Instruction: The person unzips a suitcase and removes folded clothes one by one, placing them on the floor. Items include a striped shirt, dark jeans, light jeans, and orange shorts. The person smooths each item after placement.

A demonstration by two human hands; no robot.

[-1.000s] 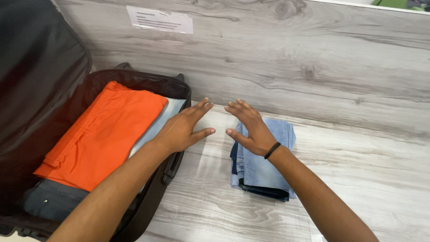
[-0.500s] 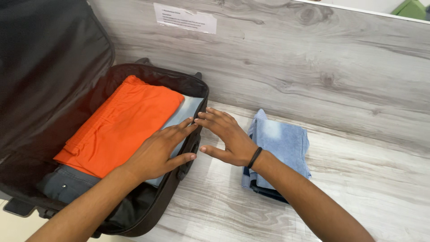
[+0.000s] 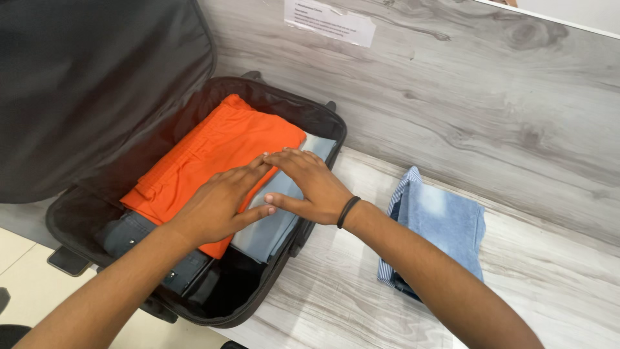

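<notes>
An open black suitcase (image 3: 323, 116) lies at the left of a grey wood-grain table. Inside it a folded orange garment (image 3: 213, 148) rests on a pale blue folded garment (image 3: 274, 226) and a dark grey one (image 3: 129, 232). My left hand (image 3: 216, 203) lies flat, fingers spread, on the orange garment's near edge. My right hand (image 3: 310, 184), with a black band at the wrist, lies flat on the pale blue garment beside it. Neither hand grips anything.
A stack of folded clothes topped by light blue denim (image 3: 445, 223) sits on the table (image 3: 555, 271) to the right. The suitcase lid (image 3: 97, 77) stands up at the left. A wood-grain wall panel (image 3: 465, 97) with a paper sheet (image 3: 329, 21) runs behind.
Both hands moved left from above the table and denim stack into the suitcase and now lie on the clothes there. The view shifted left too.
</notes>
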